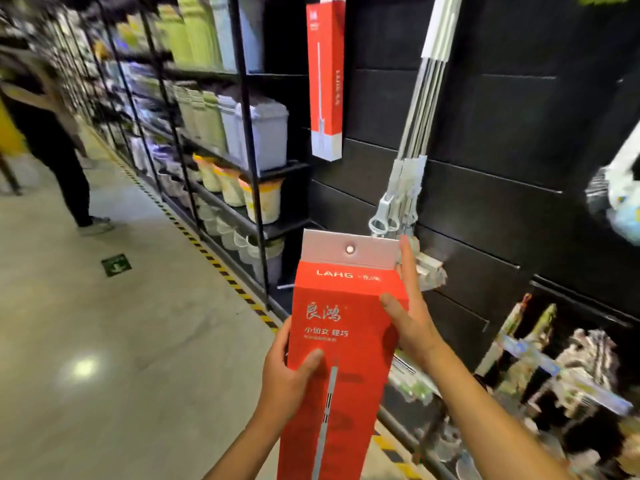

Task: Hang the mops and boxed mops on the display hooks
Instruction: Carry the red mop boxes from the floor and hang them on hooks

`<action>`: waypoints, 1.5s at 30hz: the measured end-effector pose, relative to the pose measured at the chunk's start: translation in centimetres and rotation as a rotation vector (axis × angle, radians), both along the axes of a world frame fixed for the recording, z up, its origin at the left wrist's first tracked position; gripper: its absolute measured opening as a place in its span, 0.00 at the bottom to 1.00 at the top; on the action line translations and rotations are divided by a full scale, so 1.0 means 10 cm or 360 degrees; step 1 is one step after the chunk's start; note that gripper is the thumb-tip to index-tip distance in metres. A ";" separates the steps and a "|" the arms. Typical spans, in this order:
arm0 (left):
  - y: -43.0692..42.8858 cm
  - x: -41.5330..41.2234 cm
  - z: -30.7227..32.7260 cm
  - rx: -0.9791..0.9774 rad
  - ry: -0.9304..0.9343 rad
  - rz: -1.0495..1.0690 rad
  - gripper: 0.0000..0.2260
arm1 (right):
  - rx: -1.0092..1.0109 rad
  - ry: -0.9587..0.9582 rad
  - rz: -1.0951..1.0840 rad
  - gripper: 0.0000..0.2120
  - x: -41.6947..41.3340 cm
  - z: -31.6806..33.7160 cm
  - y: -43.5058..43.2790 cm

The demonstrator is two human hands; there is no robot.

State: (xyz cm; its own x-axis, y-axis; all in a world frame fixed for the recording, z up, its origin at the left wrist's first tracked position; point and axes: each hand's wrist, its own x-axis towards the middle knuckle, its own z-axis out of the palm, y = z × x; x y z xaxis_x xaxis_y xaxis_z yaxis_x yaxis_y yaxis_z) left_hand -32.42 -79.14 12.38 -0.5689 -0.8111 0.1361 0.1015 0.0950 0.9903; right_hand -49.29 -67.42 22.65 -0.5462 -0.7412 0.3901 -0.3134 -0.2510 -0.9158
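I hold a tall red boxed mop upright in front of me, its grey top flap with a round hang hole facing me. My left hand grips the box's left edge, thumb on the front. My right hand clasps the right edge, one finger stretched up along the flap. A second red boxed mop hangs high on the black slat wall. Beside it a bundle of grey-handled mops hangs slanted, their clamp heads just behind my box.
Black shelving on the left carries plastic bins and buckets. A person stands in the aisle at far left. Yellow-black floor tape runs along the shelf base. Packaged goods hang low on the right.
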 end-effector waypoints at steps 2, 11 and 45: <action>-0.33 -0.07 0.05 -0.0006 0.0020 0.0110 0.44 | -0.0040 0.0025 0.0037 0.55 -0.10 -0.01 -0.41; -1.83 -0.34 0.22 -0.0023 -0.0073 0.0472 0.46 | -0.0074 0.0055 0.0403 0.52 -0.65 0.07 -2.36; -6.95 -2.96 0.55 -0.0090 0.0049 0.0049 0.43 | 0.0039 0.0327 -0.0099 0.51 -2.92 0.54 -6.96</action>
